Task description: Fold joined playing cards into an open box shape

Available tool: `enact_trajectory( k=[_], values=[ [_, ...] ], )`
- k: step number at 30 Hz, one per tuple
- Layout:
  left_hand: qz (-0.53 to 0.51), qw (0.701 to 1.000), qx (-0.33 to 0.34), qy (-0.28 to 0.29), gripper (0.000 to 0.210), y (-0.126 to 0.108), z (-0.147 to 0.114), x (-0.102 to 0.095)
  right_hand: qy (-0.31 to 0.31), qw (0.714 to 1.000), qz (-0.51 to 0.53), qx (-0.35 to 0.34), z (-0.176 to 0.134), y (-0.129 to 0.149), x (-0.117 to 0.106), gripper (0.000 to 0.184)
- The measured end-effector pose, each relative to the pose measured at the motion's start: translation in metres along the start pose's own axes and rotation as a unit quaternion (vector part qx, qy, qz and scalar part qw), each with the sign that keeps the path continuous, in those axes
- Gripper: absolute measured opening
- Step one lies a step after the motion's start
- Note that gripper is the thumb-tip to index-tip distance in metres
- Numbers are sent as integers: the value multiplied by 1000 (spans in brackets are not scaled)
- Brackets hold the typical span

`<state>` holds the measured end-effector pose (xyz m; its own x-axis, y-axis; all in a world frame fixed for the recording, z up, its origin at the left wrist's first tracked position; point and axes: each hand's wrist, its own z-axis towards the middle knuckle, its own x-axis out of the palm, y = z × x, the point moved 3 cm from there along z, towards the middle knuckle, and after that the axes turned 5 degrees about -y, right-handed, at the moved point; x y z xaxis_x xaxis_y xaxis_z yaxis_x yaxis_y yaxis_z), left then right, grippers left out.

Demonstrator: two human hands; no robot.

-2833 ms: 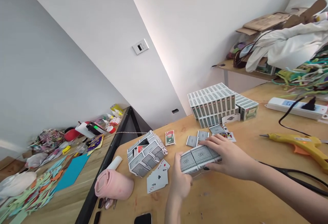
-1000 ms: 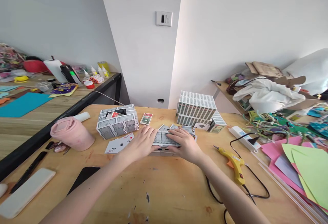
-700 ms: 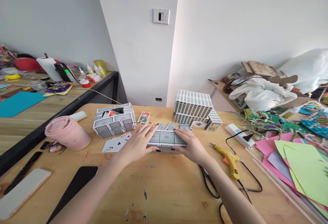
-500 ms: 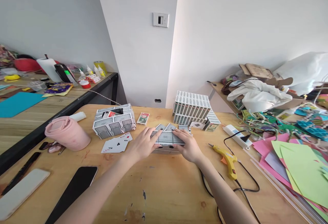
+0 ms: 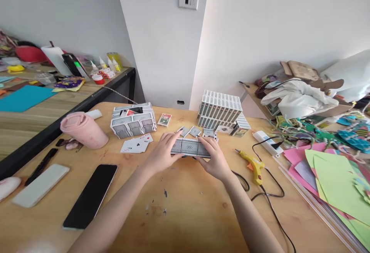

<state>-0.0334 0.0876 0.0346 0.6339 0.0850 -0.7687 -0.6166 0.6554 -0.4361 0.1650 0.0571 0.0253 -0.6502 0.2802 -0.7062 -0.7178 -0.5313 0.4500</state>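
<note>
Between my two hands is a long strip of joined playing cards (image 5: 189, 147), patterned backs facing up. My left hand (image 5: 165, 153) pinches its left end, thumb at the near edge and fingers on top. The right end sits in my right hand (image 5: 215, 159), gripped the same way. Just beyond it lie a few folded playing cards (image 5: 194, 131). Left of my hands, loose playing cards (image 5: 136, 144) lie face up in front of a box made of playing cards (image 5: 133, 121). A card pack (image 5: 164, 120) lies farther back.
Stacked card boxes (image 5: 219, 108) stand at the back right. A yellow glue gun (image 5: 253, 165) with a trailing cord lies right of my arm, near a power strip (image 5: 267, 144) and coloured paper (image 5: 332, 179). On the left are a pink tumbler (image 5: 85, 129) and a black phone (image 5: 91, 196).
The card strip has tilted so its patterned side shows more fully, and it sits apart from the folded cards behind it. The whole view has shifted with my head.
</note>
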Motion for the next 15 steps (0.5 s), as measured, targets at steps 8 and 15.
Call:
enact_trajectory(
  k=[8,15],
  values=[
    [-81,996,8,33,16,-2,-31,12,118,988,-98,-19,-35,9,8,38],
    [77,980,124,132,24,-5,-49,36,206,965,-138,-88,-46,11,27,28]
  ],
)
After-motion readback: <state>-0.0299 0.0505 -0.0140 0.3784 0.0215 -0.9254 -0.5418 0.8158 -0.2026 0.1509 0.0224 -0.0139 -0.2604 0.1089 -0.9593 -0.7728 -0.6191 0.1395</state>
